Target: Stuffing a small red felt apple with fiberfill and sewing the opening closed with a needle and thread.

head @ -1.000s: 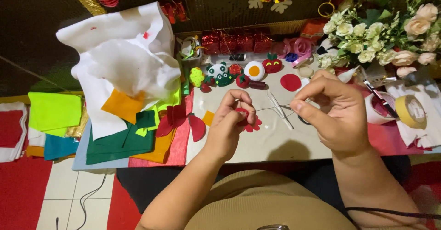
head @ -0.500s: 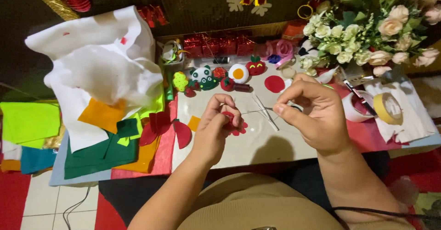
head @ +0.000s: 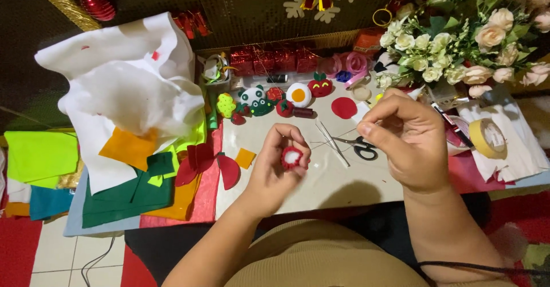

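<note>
Red felt, stuffed with white filling, makes up the small round piece (head: pixel 291 157) that my left hand (head: pixel 275 169) pinches between thumb and fingertips at the centre of the frame, just above the pale work board (head: pixel 344 187). My right hand (head: pixel 409 146) is raised to the right of it, fingers closed as if drawing a thread taut; the thread and any needle are too fine to confirm. I judge the step in hand to be stitching the piece shut around its filling. The next move calls for a steady pinch on the left and a careful pull on the right, so the seam closes without pushing the white stuffing out.

The piece looks soft and puffy, its red rim gathered around an exposed white middle, so the seam appears incomplete. Scissors (head: pixel 361 145) lie on the board between my hands. Finished felt ornaments (head: pixel 258 99) sit in a row toward the upper centre, a roll of tape (head: pixel 487 138) lies at right, and loose felt sheets (head: pixel 126 195) are piled at lower left.
</note>
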